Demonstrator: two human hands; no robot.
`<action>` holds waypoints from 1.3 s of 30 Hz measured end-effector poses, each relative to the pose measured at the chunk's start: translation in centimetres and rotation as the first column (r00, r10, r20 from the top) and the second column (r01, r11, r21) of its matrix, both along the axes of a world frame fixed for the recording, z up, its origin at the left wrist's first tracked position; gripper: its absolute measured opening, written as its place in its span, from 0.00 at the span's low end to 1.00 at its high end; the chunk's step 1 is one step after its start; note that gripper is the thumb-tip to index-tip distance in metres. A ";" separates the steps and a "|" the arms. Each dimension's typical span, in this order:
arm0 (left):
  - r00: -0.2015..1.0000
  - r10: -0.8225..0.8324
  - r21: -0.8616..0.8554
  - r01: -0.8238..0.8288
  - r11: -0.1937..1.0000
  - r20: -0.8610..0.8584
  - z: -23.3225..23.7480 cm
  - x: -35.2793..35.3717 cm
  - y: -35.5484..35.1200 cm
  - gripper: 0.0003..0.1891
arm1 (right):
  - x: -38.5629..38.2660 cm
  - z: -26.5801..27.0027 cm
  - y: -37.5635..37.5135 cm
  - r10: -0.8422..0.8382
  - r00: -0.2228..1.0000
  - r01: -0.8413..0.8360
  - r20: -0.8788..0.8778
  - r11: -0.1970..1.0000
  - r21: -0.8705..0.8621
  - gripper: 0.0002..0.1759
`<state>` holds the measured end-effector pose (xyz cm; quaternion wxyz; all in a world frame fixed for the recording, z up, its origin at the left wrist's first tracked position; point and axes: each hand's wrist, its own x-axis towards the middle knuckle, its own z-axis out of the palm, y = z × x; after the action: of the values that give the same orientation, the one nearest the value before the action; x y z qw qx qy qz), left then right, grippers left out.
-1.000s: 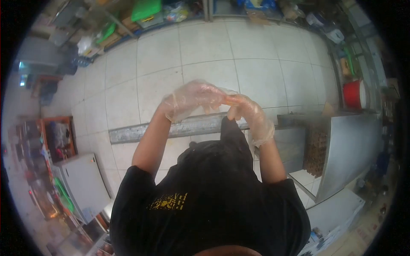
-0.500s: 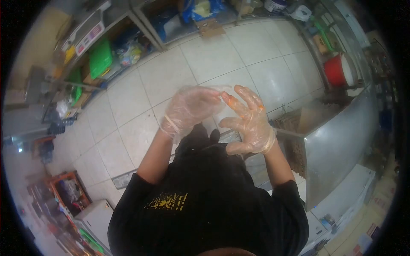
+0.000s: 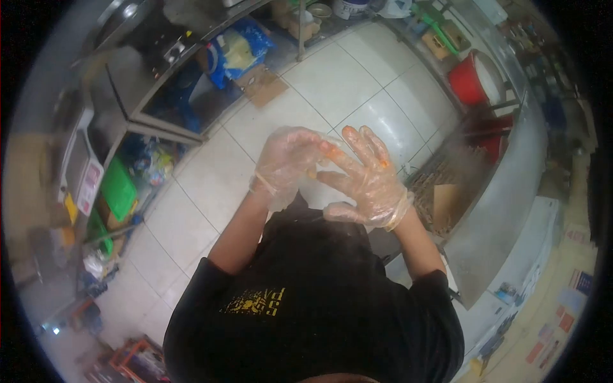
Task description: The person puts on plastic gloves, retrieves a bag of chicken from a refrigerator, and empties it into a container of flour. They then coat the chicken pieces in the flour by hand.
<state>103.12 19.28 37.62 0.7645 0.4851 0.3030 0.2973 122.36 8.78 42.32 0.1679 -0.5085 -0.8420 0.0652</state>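
Note:
Both of my hands wear thin, clear plastic gloves and are held in front of my black shirt (image 3: 319,287). My left hand (image 3: 288,159) is curled, its fingertips pinching at the index finger of the right glove (image 3: 345,163), where loose film shows. My right hand (image 3: 373,185) has its fingers spread apart and holds nothing. Orange smears mark several of its gloved fingertips. The exact grip of the left thumb is partly hidden.
Pale floor tiles (image 3: 338,76) lie below. Left are metal shelves with a green lid (image 3: 119,188) and a white scale (image 3: 82,166). A blue bag (image 3: 239,51) and cardboard (image 3: 265,88) are ahead. Right are a red bucket (image 3: 469,80) and a metal counter (image 3: 498,236).
The view has turned, so the shelves and bucket sit further left. My left fingers have come in closer against the right index finger. My right hand stays spread.

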 end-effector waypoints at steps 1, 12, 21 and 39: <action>0.997 -0.027 -0.034 0.029 0.999 0.069 -0.2 0.8 2.0 0.07 | 1.0 0.0 1.6 -0.011 1.000 0.011 -0.003 1.000 -0.004 0.33; 0.936 -0.219 -0.320 0.304 0.897 0.275 -0.5 18.4 13.5 0.16 | 15.2 -5.1 10.1 -0.100 0.955 0.158 -0.278 0.967 0.197 0.30; 0.697 -0.559 -0.066 0.598 0.799 -0.450 -2.3 38.5 25.3 0.14 | 35.5 -3.9 16.3 -0.174 0.886 0.315 -0.430 0.906 0.283 0.27; 0.356 -0.935 -0.123 0.927 0.355 -0.016 -9.0 68.9 31.4 0.18 | 45.6 -7.4 15.7 -0.607 -0.253 0.851 -0.753 0.230 -0.471 0.13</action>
<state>172.04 50.71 28.66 0.8067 0.5471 0.0199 -0.2226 167.93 24.46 34.90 0.6276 -0.7639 -0.1181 0.0928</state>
